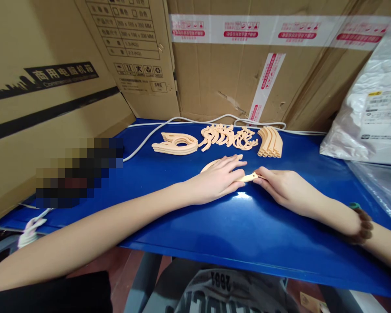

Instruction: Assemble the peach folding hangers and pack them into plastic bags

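Before the parts row [230,137], open left hand [217,180] flattens peach piece [249,177], right hand [280,187] pinches its tip; firm pinning seems best

Three heaps of peach parts [176,143], one loose piece [249,177] — a left hand [217,180], a right hand [280,184], one cable [143,141]

The left hand [220,180] covers most of the curved peach piece [210,165], so we cannot tell its full shape, nor whether the right hand [283,187] pinches its end or only touches it. A pixelated patch [80,171] hides something at the left. The right edge cuts the white bag [371,117].
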Motion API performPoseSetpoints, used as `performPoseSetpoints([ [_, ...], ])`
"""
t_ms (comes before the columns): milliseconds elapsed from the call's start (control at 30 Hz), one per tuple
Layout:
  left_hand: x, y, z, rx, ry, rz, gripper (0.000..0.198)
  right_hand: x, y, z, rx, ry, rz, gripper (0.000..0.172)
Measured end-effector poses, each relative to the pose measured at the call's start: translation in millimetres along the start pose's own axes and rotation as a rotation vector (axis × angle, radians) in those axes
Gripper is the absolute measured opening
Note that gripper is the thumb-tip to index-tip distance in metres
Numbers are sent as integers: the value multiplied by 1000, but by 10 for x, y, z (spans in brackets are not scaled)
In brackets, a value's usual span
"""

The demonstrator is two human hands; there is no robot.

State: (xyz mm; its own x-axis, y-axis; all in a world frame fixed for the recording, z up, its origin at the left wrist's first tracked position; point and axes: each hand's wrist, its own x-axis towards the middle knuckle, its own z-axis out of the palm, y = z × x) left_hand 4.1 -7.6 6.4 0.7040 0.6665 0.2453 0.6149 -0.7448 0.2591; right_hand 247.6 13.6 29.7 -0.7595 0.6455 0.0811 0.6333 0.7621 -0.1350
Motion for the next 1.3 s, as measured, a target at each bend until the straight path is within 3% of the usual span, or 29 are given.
performPoseSetpoints([
  [300,9,-21,36,-12,-1,-14,41,9,19,30,-429,228,-238,39],
  [533,17,-13,-1,-72,-30,-19,39,20,33,-11,-579,293,-323,36],
  [700,10,-10,-10,-100,-35,0,38,3,59,-9,-563,295,-339,37],
  [900,6,-31,0,-105,-25,2,35,-8,40,28,-429,264,-258,38],
  [1133,-12,-34,10,-51,-27,16,35,-10,21,81,-234,132,-163,39],
  [1300,-13,-57,26,-54,-27,38,35,-26,-19,64,-317,138,-190,40],
])
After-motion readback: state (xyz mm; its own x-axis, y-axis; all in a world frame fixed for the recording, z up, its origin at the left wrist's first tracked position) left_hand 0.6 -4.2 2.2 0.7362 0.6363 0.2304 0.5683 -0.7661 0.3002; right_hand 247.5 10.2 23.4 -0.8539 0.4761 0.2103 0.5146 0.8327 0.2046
